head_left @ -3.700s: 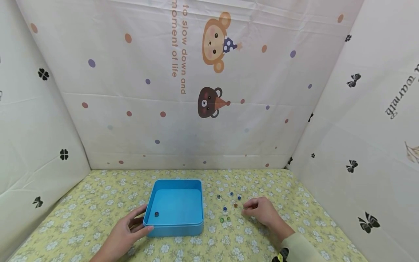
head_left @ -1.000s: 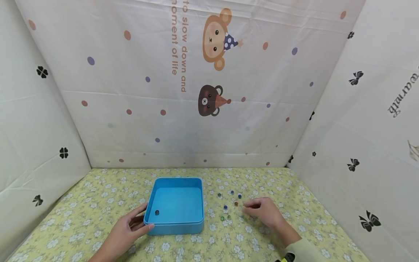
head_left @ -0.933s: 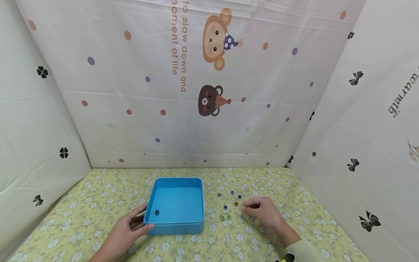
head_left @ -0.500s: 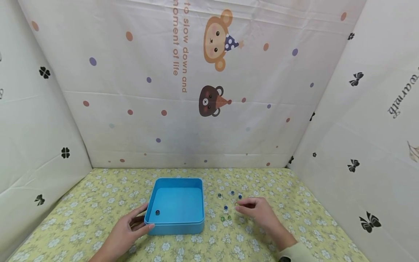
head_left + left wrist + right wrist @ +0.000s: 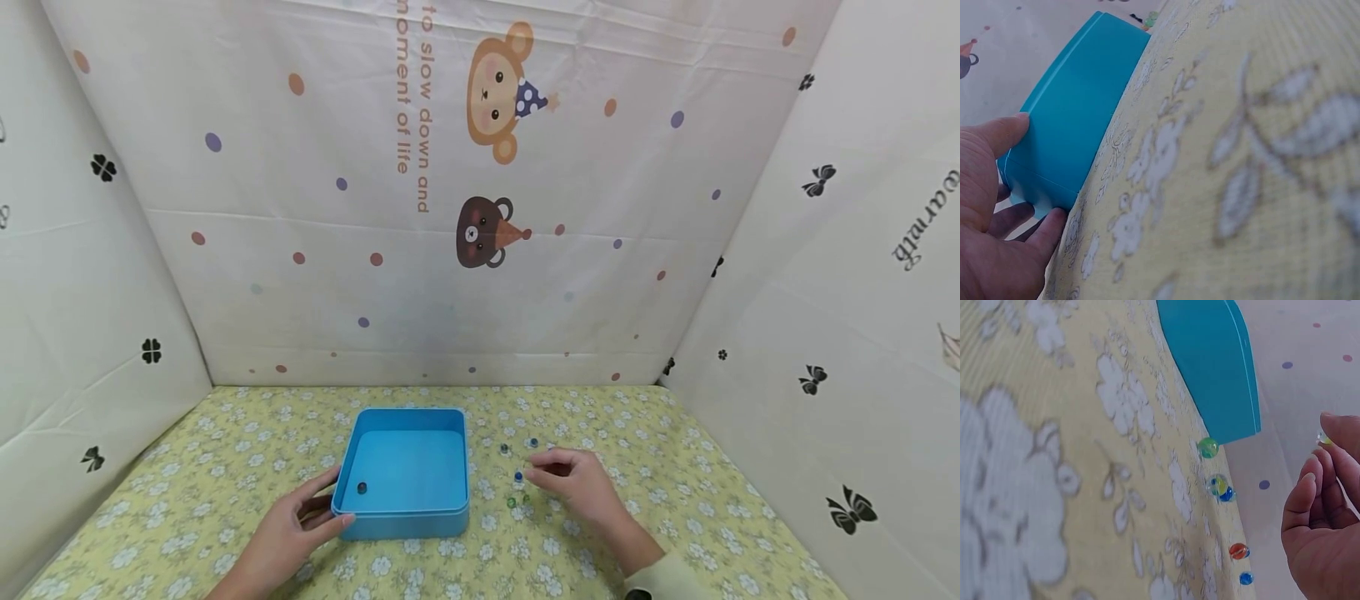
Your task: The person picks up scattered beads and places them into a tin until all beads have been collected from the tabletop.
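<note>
My left hand (image 5: 288,529) grips the near left corner of a square blue box (image 5: 401,527), thumb on the front wall and fingers along the left side. One dark marble (image 5: 362,487) lies inside the box. My right hand (image 5: 581,487) is raised over the loose marbles to the right. In the right wrist view its thumb and forefinger pinch a clear marble (image 5: 1324,439) with a yellow-green swirl. Under it on the cloth lie a green marble (image 5: 1208,447), an orange-red marble (image 5: 1239,551) and a blue marble (image 5: 1246,578). From the head, the hand hides the orange-red one.
A yellow flowered cloth (image 5: 247,467) covers the table. Two more marbles, a dark one (image 5: 504,448) and a blue-topped one (image 5: 534,442), lie farther back, right of the box. Printed white sheets (image 5: 405,308) wall in the back and both sides.
My right hand has moved left from beside the marbles to over them, and now covers the orange-red one in the head view. My left hand and the box have stayed in place.
</note>
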Available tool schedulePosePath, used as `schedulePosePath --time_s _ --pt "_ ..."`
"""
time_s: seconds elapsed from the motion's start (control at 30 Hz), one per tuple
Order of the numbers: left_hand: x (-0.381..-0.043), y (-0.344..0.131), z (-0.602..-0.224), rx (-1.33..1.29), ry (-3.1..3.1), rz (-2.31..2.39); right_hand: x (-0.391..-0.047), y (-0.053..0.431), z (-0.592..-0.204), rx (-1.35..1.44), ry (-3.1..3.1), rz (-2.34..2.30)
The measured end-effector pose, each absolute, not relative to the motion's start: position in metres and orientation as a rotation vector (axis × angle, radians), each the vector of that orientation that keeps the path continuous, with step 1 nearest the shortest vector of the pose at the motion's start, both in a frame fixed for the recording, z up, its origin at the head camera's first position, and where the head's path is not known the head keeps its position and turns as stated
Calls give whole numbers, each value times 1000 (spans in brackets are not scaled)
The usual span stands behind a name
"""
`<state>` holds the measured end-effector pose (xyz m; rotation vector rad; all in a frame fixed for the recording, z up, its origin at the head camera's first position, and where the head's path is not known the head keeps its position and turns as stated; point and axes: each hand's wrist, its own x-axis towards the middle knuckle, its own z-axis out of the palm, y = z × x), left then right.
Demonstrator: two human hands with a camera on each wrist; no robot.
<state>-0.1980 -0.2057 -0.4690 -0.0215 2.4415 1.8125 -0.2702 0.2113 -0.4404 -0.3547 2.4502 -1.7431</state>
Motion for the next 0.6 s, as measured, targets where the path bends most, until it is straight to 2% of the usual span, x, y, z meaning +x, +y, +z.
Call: schedulePosePath --time_s 0.6 --pt "-199 -207 -472 -16 2429 1825 -268 190 -433 -406 2418 -1793"
